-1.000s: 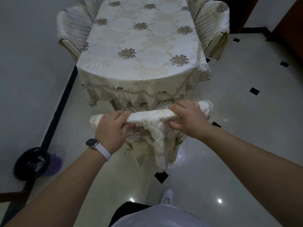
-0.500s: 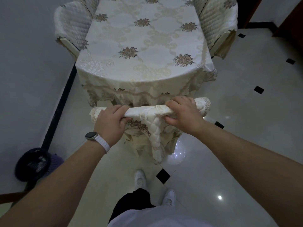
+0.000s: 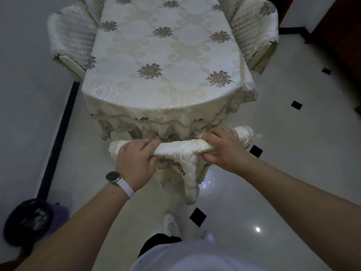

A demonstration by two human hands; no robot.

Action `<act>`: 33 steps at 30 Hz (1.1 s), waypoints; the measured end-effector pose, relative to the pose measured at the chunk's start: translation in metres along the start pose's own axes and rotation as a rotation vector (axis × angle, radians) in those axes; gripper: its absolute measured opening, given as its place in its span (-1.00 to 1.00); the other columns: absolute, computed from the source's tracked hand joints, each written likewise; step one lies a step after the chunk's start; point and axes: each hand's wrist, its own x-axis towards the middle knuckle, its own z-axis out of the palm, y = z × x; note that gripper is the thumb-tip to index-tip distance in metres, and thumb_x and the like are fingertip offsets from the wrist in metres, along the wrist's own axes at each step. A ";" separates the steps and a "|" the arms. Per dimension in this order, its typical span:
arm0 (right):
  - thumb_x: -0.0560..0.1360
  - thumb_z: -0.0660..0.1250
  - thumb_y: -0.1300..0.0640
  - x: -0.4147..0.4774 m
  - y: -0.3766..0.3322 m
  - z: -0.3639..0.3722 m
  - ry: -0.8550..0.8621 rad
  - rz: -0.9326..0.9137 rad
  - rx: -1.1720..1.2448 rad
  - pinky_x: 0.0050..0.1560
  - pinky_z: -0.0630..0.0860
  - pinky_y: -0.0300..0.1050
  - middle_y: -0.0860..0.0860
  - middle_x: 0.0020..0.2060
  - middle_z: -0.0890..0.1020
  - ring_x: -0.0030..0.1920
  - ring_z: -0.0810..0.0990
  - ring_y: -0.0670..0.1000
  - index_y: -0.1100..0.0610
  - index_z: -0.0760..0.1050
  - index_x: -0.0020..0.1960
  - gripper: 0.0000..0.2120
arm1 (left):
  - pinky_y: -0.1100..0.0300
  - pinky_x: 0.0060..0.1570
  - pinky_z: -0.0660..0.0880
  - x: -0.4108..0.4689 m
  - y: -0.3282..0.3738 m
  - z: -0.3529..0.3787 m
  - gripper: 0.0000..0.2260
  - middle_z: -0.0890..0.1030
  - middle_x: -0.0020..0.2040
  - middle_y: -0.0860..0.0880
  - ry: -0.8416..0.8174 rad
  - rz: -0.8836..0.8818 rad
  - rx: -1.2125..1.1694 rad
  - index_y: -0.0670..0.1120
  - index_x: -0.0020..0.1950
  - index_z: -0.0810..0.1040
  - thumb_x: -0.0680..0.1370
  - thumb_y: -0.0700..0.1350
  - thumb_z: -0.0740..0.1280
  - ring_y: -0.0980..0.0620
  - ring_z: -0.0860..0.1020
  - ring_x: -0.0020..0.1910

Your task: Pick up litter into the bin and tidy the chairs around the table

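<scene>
Closer now: the near chair (image 3: 192, 153) has gone in toward the table (image 3: 162, 61) vs a sec ago; its top rail sits just short of the cloth's hanging hem, and the person has stepped fwd with it.

Largest first. Table: one, long, covered w/ a cream floral cloth, top bare of litter as far as I can see. Chairs: three in view, all in quilted cream covers. Far-left chair (image 3: 71, 39) and far-right chair (image 3: 254, 26) look pushed against the table's sides; the near one at the table's near end is the one in hand. Bin (image 3: 25, 222): one, dark, bag-lined, on the floor near-left, well apart from the table, w/ a purple thing just beside it that I can't ID. Hands: two. Left hand (image 3: 134, 161), watch on the wrist, is closed round the rail's left part; right hand (image 3: 224, 147) is clamped on the rail's right part, bunching the cover. Shoes: two white ones at the near edge.

Step, as I judge it: chair-tidying, prob. the last chair. No litter visible on the floor, so the pick-up part looks done, tho much of the room is out of frame. Next move calls for a short straight push, both hands even so the chair doesn't skew, stopping before the rail rucks the cloth hem; then let go.
</scene>
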 end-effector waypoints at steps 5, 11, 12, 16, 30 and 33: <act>0.30 0.30 -0.14 -0.018 -0.007 0.009 -0.060 0.007 -0.008 0.06 0.34 0.09 -0.02 -0.06 0.54 -0.03 0.47 0.08 0.07 0.57 0.06 -0.58 | 0.05 -0.16 0.43 -0.011 -0.012 0.005 -0.68 0.61 -0.03 -0.03 -0.095 0.132 0.020 -0.04 0.14 0.61 0.45 0.06 0.33 -0.15 0.56 -0.12; 0.28 0.35 -0.11 -0.049 -0.012 0.030 -0.119 0.018 -0.007 0.04 0.35 0.08 -0.02 -0.04 0.54 0.00 0.42 0.05 0.05 0.55 0.08 -0.58 | 0.06 -0.21 0.44 -0.037 -0.009 0.018 -0.65 0.61 -0.02 -0.07 -0.178 0.200 0.046 -0.07 0.15 0.60 0.44 0.04 0.26 -0.16 0.55 -0.13; 0.27 0.39 -0.08 -0.050 -0.013 0.031 -0.111 0.022 -0.005 0.04 0.32 0.07 -0.02 -0.03 0.54 0.01 0.39 0.03 0.06 0.55 0.08 -0.58 | 0.06 -0.21 0.43 -0.038 -0.008 0.018 -0.64 0.62 -0.02 -0.07 -0.179 0.190 0.047 -0.07 0.14 0.60 0.42 0.02 0.25 -0.16 0.55 -0.12; 0.26 0.44 -0.06 -0.051 -0.016 0.030 -0.113 0.053 -0.019 0.06 0.27 0.05 -0.01 -0.01 0.55 0.03 0.40 0.04 0.05 0.55 0.10 -0.57 | 0.05 -0.16 0.45 -0.041 -0.006 0.018 -0.61 0.62 0.00 -0.06 -0.164 0.162 0.033 -0.07 0.15 0.62 0.38 -0.01 0.23 -0.15 0.55 -0.09; 0.39 0.24 -0.06 -0.077 -0.050 0.018 -0.139 0.140 -0.079 0.29 0.33 0.08 0.01 0.15 0.57 0.18 0.50 0.09 0.09 0.51 0.22 -0.55 | -0.08 0.16 0.49 -0.068 0.006 0.009 -0.57 0.61 0.20 -0.09 -0.167 0.048 -0.138 -0.11 0.24 0.60 0.50 0.11 0.27 -0.13 0.57 0.14; 0.42 0.19 -0.14 -0.087 -0.055 0.003 -0.071 0.120 -0.107 0.26 0.37 0.07 0.01 0.16 0.57 0.17 0.51 0.10 0.09 0.52 0.23 -0.52 | -0.05 0.13 0.51 -0.073 0.016 -0.006 -0.56 0.62 0.20 -0.11 -0.074 0.007 -0.131 -0.13 0.25 0.60 0.53 0.12 0.24 -0.14 0.57 0.15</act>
